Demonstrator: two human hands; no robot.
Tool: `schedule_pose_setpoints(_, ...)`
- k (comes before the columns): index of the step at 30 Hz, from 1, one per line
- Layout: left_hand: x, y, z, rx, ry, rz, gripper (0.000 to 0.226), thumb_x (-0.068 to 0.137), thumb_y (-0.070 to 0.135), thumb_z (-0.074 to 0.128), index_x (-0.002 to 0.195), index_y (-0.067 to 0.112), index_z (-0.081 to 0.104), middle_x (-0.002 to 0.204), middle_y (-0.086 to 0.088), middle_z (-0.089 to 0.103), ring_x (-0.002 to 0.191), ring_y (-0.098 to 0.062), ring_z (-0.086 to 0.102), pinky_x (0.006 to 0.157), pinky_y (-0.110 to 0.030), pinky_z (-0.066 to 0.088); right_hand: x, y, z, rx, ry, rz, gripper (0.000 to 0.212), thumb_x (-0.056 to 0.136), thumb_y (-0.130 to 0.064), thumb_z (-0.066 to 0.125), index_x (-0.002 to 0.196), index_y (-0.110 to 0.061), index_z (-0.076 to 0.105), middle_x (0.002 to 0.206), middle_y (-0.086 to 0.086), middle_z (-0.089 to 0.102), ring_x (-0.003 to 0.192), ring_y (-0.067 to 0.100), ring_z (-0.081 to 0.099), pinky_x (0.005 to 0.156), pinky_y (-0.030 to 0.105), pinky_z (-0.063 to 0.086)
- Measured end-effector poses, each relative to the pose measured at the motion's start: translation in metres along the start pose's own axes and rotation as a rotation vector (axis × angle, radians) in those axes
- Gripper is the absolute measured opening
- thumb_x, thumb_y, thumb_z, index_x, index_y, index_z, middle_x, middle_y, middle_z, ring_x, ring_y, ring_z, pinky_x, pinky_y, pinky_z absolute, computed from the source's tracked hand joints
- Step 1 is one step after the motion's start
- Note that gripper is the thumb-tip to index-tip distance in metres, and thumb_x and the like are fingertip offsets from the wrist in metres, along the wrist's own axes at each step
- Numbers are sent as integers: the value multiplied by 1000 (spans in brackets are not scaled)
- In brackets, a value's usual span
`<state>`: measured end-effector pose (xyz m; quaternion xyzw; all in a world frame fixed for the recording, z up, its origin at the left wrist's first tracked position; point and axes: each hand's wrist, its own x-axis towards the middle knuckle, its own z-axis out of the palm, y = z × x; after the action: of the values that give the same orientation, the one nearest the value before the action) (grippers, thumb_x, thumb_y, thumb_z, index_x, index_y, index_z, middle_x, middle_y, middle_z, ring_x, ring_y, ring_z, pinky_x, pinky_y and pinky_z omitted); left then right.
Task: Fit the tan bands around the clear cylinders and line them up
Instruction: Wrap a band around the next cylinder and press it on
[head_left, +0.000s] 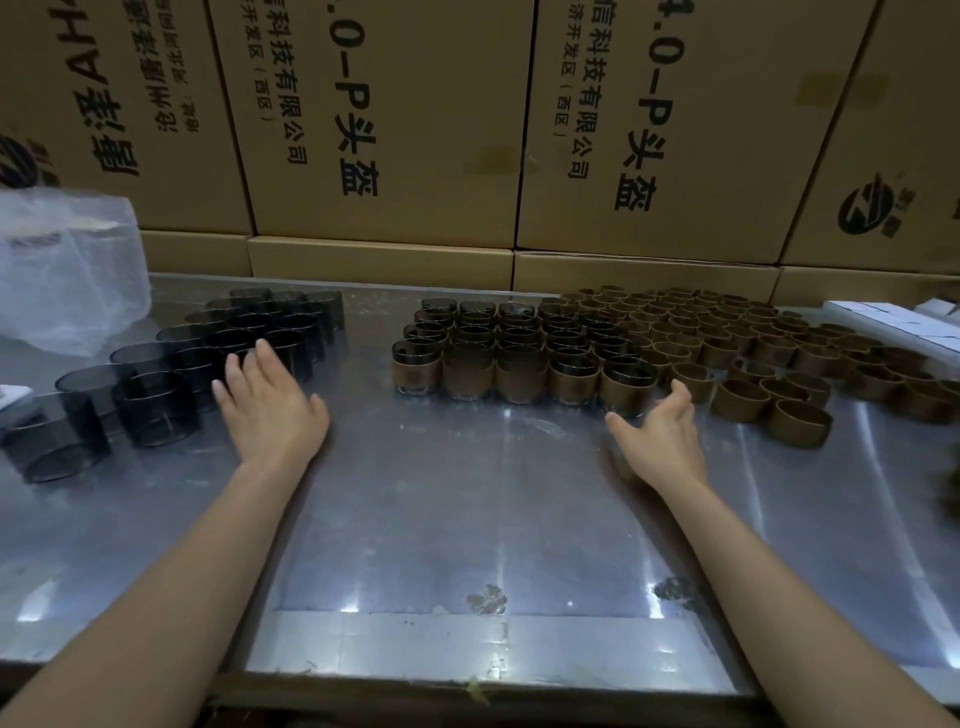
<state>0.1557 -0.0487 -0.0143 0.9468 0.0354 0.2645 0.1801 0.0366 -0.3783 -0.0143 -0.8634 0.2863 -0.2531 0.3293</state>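
— On the bench, which hand is nearer?
— Left hand, spread and empty, beside bare cylinders; right hand, loose and empty, near loose bands.

Carton print is cut off at the top edge.
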Motion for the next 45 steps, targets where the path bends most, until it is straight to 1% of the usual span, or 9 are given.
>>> schedule_pose_setpoints(7,-8,8,-8,16,56,146,30,95,30,53,97,4,68,94,-15,62,106,-37,48,96,-49,36,-1,-3,-1,-30,-16,0,84,90,-37,62,150,-9,11,155,14,24,140,32,28,109,43,29)
schedule_pose_setpoints(10,-28,33,-18,-168,-23,290,37,96,39,49,76,14,66,72,0,57,97,-28,48,75,-38,39,-3,-4,-1,-39,-17,-4,85,89,-36,63,150,-10,10,154,14,20,139,33,26,109,44,29)
schedule_pose_setpoints(15,-75,82,-21,-376,-147,635,36,96,40,49,72,14,59,73,4,52,90,-16,37,74,-31,36,-7,-7,-1,26,24,0,82,89,-32,63,148,-10,10,152,13,14,138,32,23,106,42,30)
schedule_pose_setpoints(19,-106,114,-15,-528,-186,734,32,95,37,52,74,13,56,75,7,47,95,-13,36,75,-28,39,-11,-14,4,129,189,-213,47,89,-30,63,126,-10,41,130,10,39,121,24,37,89,26,31)
schedule_pose_setpoints(23,-109,138,-8,-584,-228,665,31,96,38,50,73,18,50,73,11,40,99,-11,33,75,-28,39,-17,-24,11,284,-18,-403,15,95,-37,52,88,-24,53,90,-9,55,99,17,50,79,30,38)
schedule_pose_setpoints(31,-88,136,1,-1167,-423,95,35,103,25,40,72,15,52,72,2,54,75,-14,48,67,-28,35,-26,-26,15,363,-586,-383,67,58,-90,51,104,-41,56,96,-16,69,96,-1,63,92,33,48)
schedule_pose_setpoints(38,-80,132,-2,-1487,-640,-79,32,104,24,35,90,13,62,89,-6,64,86,-19,58,80,-36,43,-35,-34,14,344,-325,-543,51,74,-43,77,114,-38,46,108,-19,59,104,-5,55,88,19,44)
schedule_pose_setpoints(41,-77,135,1,-1298,-567,8,27,104,21,36,113,14,61,116,-7,56,107,-17,52,95,-29,40,-35,-38,10,473,-194,-541,56,76,-36,74,124,-31,47,114,-13,55,106,-8,50,84,5,37)
schedule_pose_setpoints(45,-78,137,4,-1138,-537,163,34,99,6,44,131,12,53,130,-6,46,116,-11,46,94,-13,33,-34,-38,9,406,-127,-486,49,76,-36,73,119,-28,50,112,-9,48,99,-7,49,82,12,40)
